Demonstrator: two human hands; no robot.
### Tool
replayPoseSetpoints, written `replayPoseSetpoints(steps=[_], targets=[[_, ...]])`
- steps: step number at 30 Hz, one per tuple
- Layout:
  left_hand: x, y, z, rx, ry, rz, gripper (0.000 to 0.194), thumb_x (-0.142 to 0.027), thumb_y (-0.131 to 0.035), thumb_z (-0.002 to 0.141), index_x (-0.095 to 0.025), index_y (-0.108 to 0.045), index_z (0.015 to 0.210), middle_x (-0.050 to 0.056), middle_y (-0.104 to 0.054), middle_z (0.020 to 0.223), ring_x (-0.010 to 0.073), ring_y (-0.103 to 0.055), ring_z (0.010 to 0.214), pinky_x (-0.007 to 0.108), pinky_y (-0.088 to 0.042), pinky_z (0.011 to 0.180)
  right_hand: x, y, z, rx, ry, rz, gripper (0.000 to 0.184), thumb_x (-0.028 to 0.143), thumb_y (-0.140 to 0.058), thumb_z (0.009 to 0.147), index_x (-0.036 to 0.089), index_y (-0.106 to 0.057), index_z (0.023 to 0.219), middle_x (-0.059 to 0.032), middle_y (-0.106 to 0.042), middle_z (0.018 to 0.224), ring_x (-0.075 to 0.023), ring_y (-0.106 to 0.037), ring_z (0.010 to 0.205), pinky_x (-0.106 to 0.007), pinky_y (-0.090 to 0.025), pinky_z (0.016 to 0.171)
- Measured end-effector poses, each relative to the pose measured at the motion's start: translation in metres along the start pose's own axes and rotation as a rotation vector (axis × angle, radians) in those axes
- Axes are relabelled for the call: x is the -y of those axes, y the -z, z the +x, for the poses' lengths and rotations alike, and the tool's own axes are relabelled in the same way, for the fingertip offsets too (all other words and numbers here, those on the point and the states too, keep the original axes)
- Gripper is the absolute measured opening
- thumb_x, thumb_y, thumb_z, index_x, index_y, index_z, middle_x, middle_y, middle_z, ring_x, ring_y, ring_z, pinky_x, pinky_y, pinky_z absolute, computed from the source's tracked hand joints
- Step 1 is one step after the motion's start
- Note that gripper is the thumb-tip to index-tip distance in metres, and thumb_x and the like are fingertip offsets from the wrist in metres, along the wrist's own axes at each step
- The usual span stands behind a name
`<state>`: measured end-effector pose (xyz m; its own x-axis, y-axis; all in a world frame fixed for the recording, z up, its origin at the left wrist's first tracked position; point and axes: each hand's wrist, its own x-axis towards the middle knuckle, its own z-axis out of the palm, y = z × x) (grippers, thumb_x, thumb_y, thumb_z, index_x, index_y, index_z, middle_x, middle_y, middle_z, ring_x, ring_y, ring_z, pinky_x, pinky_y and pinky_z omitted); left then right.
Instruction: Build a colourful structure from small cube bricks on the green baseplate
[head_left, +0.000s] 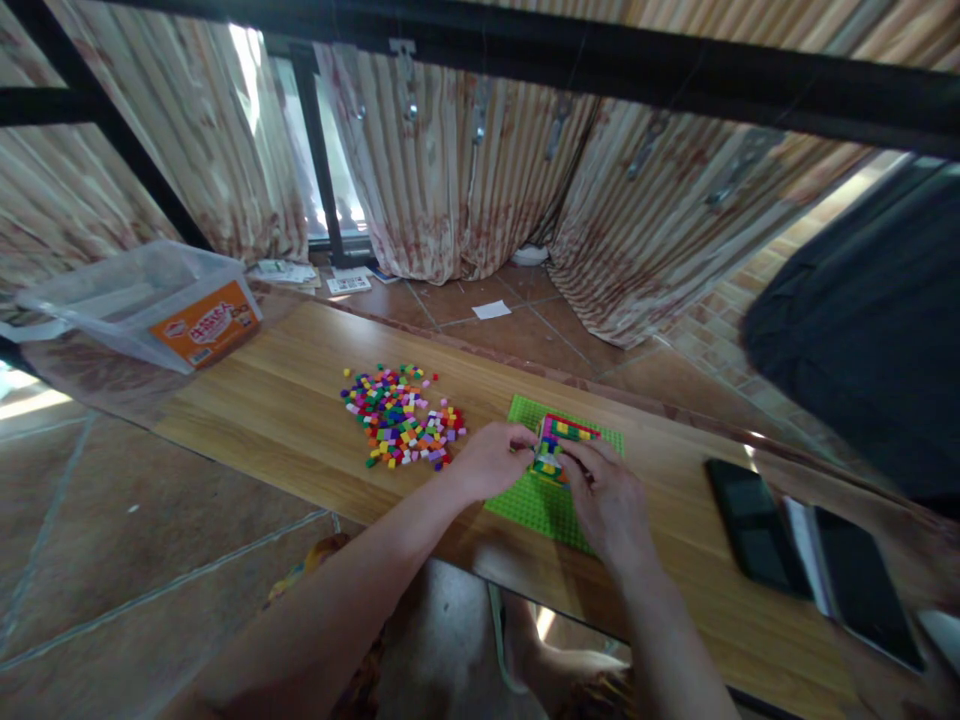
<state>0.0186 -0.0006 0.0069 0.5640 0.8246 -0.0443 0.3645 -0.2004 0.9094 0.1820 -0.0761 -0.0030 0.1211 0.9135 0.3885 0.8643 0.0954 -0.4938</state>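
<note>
A green studded baseplate (pixel 529 505) lies on the wooden table, bearing a small structure of colourful building bricks (pixel 553 440). My left hand (pixel 491 460) is at the structure's left side, thumb and fingers drawn together near its edge; whatever is between them is too small to make out. From the right, my right hand (pixel 606 490) reaches over the baseplate with its fingertips on the structure, covering part of it. To the left of my left hand spreads a pile of loose small bricks (pixel 401 415) in many colours.
A clear plastic bin (pixel 135 300) with an orange label stands at the table's left end. Two dark tablet-like devices, one (pixel 757 525) nearer and another (pixel 866 580) farther right, lie on the wooden table (pixel 255 400). A black metal bar (pixel 525 50) crosses above.
</note>
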Motion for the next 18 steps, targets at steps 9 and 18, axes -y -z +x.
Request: replayPoseSetpoints(steps=[9,18], targets=[[-0.01,-0.004,-0.007,-0.003,-0.011,0.141,0.032,-0.017,-0.05,0.08,-0.016,-0.075,0.101,0.005,-0.073,0.079,0.018,-0.061,0.069,0.028,-0.046,0.069,0.002,-0.013,0.0,-0.065,0.057,-0.076,0.032,0.041,-0.046,0.092,0.025,-0.07,0.106,-0.0074,-0.066,0.096,-0.0226,-0.06,0.089,-0.04,-0.047,0.085],[-0.011,-0.005,-0.009,0.018,-0.008,0.165,0.032,-0.016,-0.047,0.081,-0.016,-0.075,0.097,0.007,-0.073,0.08,0.0182,-0.061,0.068,0.027,-0.044,0.064,0.003,-0.011,-0.002,-0.095,-0.082,0.032,0.031,0.043,-0.053,0.088,0.021,-0.071,0.102,-0.0073,-0.072,0.095,-0.021,-0.065,0.081,-0.035,-0.05,0.077]])
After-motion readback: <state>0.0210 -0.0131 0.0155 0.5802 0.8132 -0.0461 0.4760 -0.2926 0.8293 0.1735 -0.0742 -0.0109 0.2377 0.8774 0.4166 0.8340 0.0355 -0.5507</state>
